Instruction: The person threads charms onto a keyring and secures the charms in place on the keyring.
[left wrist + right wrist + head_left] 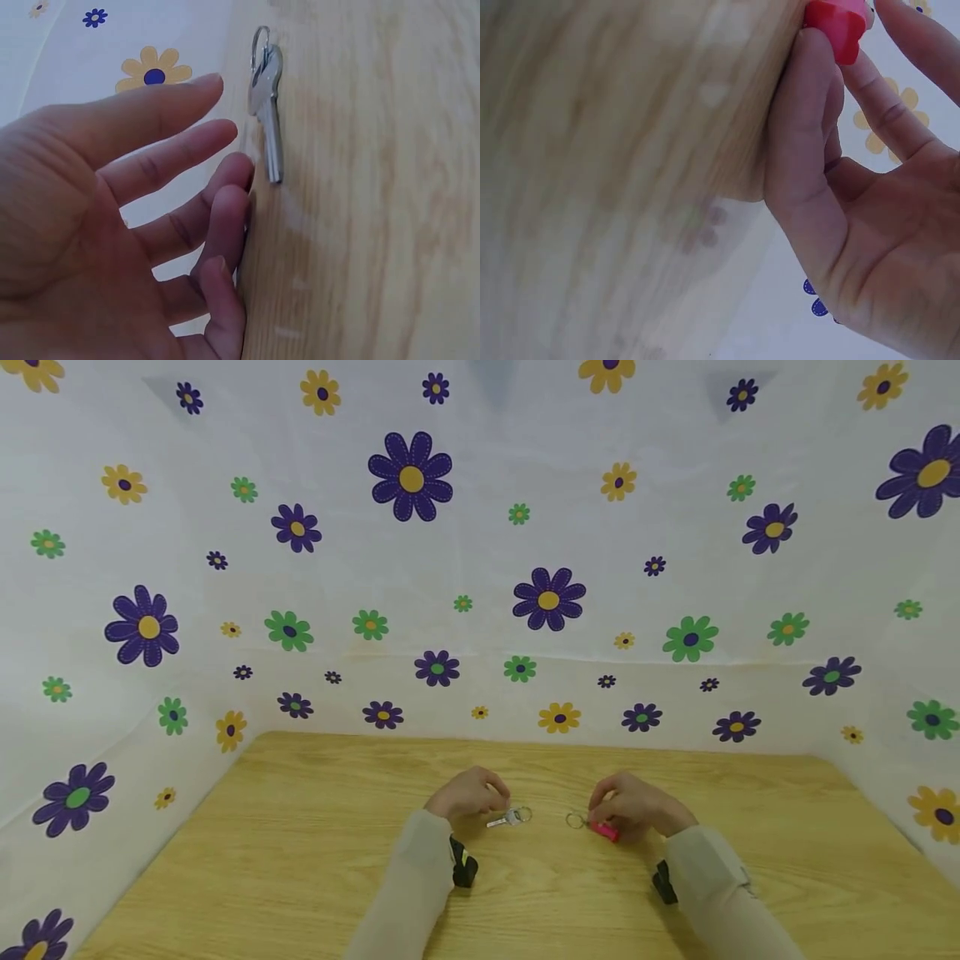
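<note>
On the wooden table lies a silver key (513, 817) with a thin metal ring (525, 814) at its head. My left hand (471, 793) is beside the key, its fingers loosely bent with nothing between them; the left wrist view shows the key (268, 112) just past the fingertips. To the right, my right hand (630, 802) has its thumb and fingers around a small pink-red keychain (603, 831), whose metal ring (575, 820) points toward the key. In the right wrist view the keychain (840, 30) is cut off by the top edge, partly behind the fingertips.
The wooden table (540, 910) spans the space below both hands. A white sheet printed with flowers (480, 552) rises behind it and along both sides. Black wrist cameras are strapped to the left sleeve (420, 860) and the right sleeve (708, 864).
</note>
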A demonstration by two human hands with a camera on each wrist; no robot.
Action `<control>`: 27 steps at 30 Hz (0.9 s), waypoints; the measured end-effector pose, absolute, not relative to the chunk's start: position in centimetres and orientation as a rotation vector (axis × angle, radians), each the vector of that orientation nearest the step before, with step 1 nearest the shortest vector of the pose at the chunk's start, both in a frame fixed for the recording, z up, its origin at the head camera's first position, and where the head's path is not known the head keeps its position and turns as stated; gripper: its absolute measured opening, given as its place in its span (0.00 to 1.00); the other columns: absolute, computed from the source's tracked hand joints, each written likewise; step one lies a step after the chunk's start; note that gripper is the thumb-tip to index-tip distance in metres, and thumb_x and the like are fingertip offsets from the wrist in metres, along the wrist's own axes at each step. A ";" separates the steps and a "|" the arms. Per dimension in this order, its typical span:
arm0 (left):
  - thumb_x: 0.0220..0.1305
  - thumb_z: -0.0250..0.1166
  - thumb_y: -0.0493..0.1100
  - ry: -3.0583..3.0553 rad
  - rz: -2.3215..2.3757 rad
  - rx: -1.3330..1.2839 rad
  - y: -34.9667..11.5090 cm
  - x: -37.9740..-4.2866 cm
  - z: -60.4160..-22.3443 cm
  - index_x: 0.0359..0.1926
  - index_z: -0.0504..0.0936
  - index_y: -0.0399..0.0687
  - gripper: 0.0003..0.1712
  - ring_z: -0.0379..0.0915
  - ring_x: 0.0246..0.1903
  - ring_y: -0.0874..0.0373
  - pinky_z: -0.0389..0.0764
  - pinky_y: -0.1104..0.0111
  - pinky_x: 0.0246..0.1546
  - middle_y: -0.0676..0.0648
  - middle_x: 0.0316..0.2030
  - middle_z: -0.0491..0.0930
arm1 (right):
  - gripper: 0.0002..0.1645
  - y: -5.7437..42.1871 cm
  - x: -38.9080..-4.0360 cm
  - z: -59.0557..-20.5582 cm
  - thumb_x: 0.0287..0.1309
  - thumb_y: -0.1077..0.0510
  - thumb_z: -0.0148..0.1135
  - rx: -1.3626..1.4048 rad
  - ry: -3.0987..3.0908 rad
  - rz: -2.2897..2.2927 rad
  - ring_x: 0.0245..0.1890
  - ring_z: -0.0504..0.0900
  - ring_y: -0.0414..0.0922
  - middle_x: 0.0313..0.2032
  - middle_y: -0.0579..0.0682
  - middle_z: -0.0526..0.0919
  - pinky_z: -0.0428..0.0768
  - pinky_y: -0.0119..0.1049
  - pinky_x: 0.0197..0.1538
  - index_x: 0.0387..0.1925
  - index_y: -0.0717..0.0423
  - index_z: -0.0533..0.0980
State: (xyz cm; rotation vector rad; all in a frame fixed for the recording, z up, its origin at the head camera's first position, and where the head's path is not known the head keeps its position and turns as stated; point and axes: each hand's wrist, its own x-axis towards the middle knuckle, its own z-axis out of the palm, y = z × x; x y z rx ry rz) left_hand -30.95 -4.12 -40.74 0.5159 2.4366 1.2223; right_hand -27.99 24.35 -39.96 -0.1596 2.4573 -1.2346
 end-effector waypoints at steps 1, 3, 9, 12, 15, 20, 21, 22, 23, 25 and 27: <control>0.65 0.67 0.35 2.449 1.221 0.506 -4.1 -30.9 -40.8 0.48 0.85 0.34 0.12 0.72 0.35 0.56 0.77 0.64 0.40 0.45 0.42 0.82 | 0.06 24.3 -28.0 -40.0 0.61 0.62 0.68 -0.154 2.462 -1.230 0.21 0.69 0.40 0.22 0.47 0.74 0.76 0.33 0.24 0.37 0.62 0.81; 0.63 0.70 0.36 2.488 1.197 0.508 -3.8 -30.7 -41.0 0.47 0.86 0.36 0.12 0.75 0.43 0.51 0.78 0.57 0.47 0.42 0.48 0.82 | 0.05 24.1 -27.9 -40.1 0.61 0.63 0.68 -0.141 2.470 -1.220 0.20 0.69 0.40 0.20 0.47 0.73 0.75 0.32 0.24 0.35 0.62 0.81; 0.59 0.75 0.39 2.606 1.084 0.516 -3.0 -30.5 -41.4 0.42 0.87 0.43 0.11 0.73 0.58 0.40 0.74 0.47 0.57 0.39 0.58 0.79 | 0.05 23.8 -27.9 -39.9 0.61 0.63 0.70 -0.107 2.499 -1.170 0.21 0.69 0.41 0.21 0.47 0.73 0.74 0.31 0.24 0.33 0.61 0.80; 0.57 0.77 0.40 2.636 1.053 0.491 -2.7 -30.6 -41.5 0.40 0.87 0.45 0.10 0.75 0.54 0.43 0.76 0.50 0.54 0.40 0.56 0.80 | 0.06 23.8 -27.9 -39.8 0.61 0.63 0.71 -0.107 2.504 -1.154 0.22 0.69 0.42 0.22 0.47 0.73 0.73 0.31 0.24 0.32 0.60 0.79; 0.56 0.78 0.42 2.669 1.011 0.478 -2.5 -30.6 -41.6 0.38 0.87 0.47 0.10 0.75 0.46 0.48 0.77 0.54 0.48 0.41 0.53 0.81 | 0.06 23.7 -27.9 -39.8 0.59 0.64 0.71 -0.115 2.493 -1.169 0.22 0.68 0.41 0.22 0.47 0.72 0.72 0.31 0.24 0.31 0.60 0.79; 0.55 0.79 0.44 2.694 0.967 0.446 -2.1 -30.4 -41.7 0.37 0.86 0.50 0.11 0.71 0.38 0.52 0.75 0.57 0.41 0.43 0.48 0.82 | 0.07 23.8 -27.8 -40.0 0.56 0.64 0.73 -0.129 2.489 -1.174 0.21 0.69 0.41 0.21 0.47 0.74 0.71 0.30 0.24 0.29 0.59 0.80; 0.54 0.79 0.44 2.695 0.963 0.443 -2.0 -30.3 -41.8 0.36 0.86 0.51 0.11 0.71 0.37 0.53 0.75 0.57 0.40 0.44 0.48 0.82 | 0.07 23.8 -27.8 -40.0 0.56 0.64 0.73 -0.140 2.497 -1.163 0.22 0.70 0.41 0.22 0.48 0.74 0.71 0.30 0.25 0.29 0.60 0.80; 0.54 0.79 0.44 2.696 0.960 0.439 -2.0 -30.3 -41.8 0.36 0.86 0.51 0.11 0.71 0.36 0.52 0.75 0.57 0.40 0.44 0.47 0.83 | 0.07 23.9 -27.8 -40.1 0.56 0.64 0.73 -0.147 2.503 -1.154 0.23 0.70 0.42 0.23 0.48 0.75 0.71 0.31 0.25 0.29 0.60 0.80; 0.53 0.80 0.44 2.700 0.955 0.436 -1.9 -30.2 -41.8 0.36 0.86 0.52 0.11 0.71 0.36 0.52 0.75 0.57 0.39 0.44 0.46 0.83 | 0.07 24.0 -27.7 -40.1 0.56 0.64 0.73 -0.154 2.509 -1.147 0.23 0.71 0.42 0.24 0.48 0.75 0.71 0.31 0.26 0.29 0.59 0.80; 0.53 0.80 0.43 2.714 0.953 0.434 -1.9 -30.1 -41.7 0.34 0.86 0.52 0.11 0.71 0.36 0.52 0.75 0.57 0.39 0.44 0.47 0.83 | 0.08 24.0 -27.8 -40.1 0.55 0.65 0.74 -0.186 2.515 -1.147 0.24 0.71 0.43 0.25 0.48 0.75 0.71 0.31 0.27 0.29 0.60 0.79; 0.52 0.80 0.42 2.736 0.951 0.438 -1.9 -30.1 -41.6 0.33 0.86 0.51 0.10 0.72 0.36 0.52 0.76 0.56 0.39 0.43 0.47 0.83 | 0.09 24.0 -27.8 -40.0 0.54 0.66 0.74 -0.224 2.516 -1.165 0.24 0.70 0.42 0.24 0.47 0.73 0.69 0.32 0.26 0.28 0.61 0.79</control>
